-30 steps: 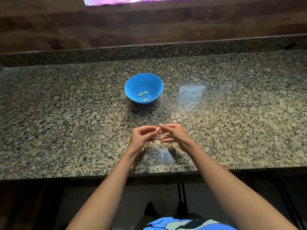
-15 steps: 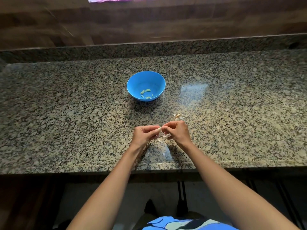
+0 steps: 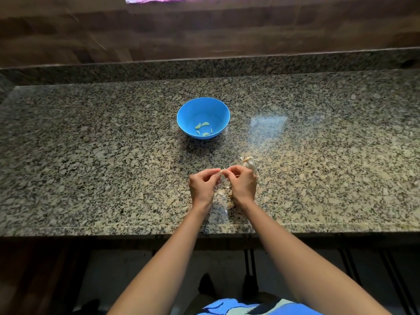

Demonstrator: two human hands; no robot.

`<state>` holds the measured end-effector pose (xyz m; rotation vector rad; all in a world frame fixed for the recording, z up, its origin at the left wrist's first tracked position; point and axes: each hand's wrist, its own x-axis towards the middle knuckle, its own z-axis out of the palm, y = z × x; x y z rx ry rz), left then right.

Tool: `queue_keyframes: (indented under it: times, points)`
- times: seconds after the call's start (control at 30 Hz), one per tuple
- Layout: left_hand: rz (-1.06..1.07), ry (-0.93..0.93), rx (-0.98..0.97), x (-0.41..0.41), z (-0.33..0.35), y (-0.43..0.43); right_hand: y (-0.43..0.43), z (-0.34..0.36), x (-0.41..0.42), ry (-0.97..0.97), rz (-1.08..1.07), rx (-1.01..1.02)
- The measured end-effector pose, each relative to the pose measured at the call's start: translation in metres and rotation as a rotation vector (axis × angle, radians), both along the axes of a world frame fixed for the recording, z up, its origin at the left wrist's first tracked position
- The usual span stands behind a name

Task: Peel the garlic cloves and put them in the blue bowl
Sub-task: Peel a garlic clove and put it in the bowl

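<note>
A blue bowl (image 3: 203,105) stands on the granite counter (image 3: 91,167) with several peeled cloves (image 3: 201,128) in its bottom. Nearer to me, my left hand (image 3: 202,186) and my right hand (image 3: 242,184) meet fingertip to fingertip, both pinching one small garlic clove (image 3: 222,171) between them; most of the clove is hidden by the fingers. A garlic bulb (image 3: 248,163) with papery skin lies on the counter just beyond my right hand. Bits of loose peel (image 3: 223,192) lie under my hands.
A raised granite ledge (image 3: 204,67) and a wooden wall (image 3: 204,30) close off the back. The counter's front edge (image 3: 136,230) runs just below my wrists. A bright window reflection (image 3: 268,123) shines to the right of the bowl.
My hands have stayed together on the clove with small finger shifts. The whole scene has slid slightly in view as my head moved.
</note>
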<state>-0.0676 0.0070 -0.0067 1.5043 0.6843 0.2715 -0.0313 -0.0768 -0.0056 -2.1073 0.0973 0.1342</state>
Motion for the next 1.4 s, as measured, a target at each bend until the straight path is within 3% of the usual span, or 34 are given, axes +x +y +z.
queue_keyframes:
  times: [0.13, 0.3, 0.53, 0.6, 0.67, 0.73, 0.8, 0.9, 1.03, 1.2, 1.3, 1.4]
  points:
    - [-0.006, 0.010, -0.204, -0.003, 0.004, 0.001, -0.006, -0.004, 0.003, 0.029, 0.149, 0.054]
    - [-0.125, 0.126, -0.576, -0.005, 0.015, 0.021, -0.019, -0.001, 0.010, -0.110, 0.392, -0.163]
    - [0.236, 0.083, -0.885, 0.008, 0.013, 0.019, -0.014, -0.006, -0.012, -0.474, 0.610, -0.295]
    - [0.254, 0.069, -0.911, 0.011, 0.010, 0.019, -0.019, -0.009, -0.020, -0.466, 0.606, -0.291]
    - [0.182, 0.098, -0.815, 0.012, 0.008, 0.019, -0.026, -0.010, -0.016, -0.304, 0.465, -0.274]
    - [0.050, 0.155, -0.595, 0.011, 0.007, 0.018, -0.032, -0.010, -0.005, -0.105, 0.348, -0.279]
    - [-0.094, 0.211, -0.367, 0.009, 0.007, 0.018, -0.034, -0.010, 0.002, -0.015, 0.402, -0.216]
    - [-0.272, 0.245, -0.216, 0.006, 0.011, 0.020, -0.030, -0.010, 0.006, 0.043, 0.507, -0.074]
    - [-0.460, 0.150, 0.046, 0.005, 0.019, 0.019, -0.032, -0.006, 0.012, 0.087, 0.468, -0.035]
    - [-0.489, 0.067, 0.432, 0.006, 0.020, 0.026, -0.035, 0.010, 0.019, 0.278, 0.584, 0.178]
    - [-0.586, 0.006, 0.683, 0.006, 0.014, 0.028, -0.035, 0.010, 0.020, 0.294, 0.602, 0.194]
    - [-0.807, -0.043, 1.022, 0.008, 0.008, 0.035, -0.035, 0.005, 0.019, 0.112, 0.584, 0.060]
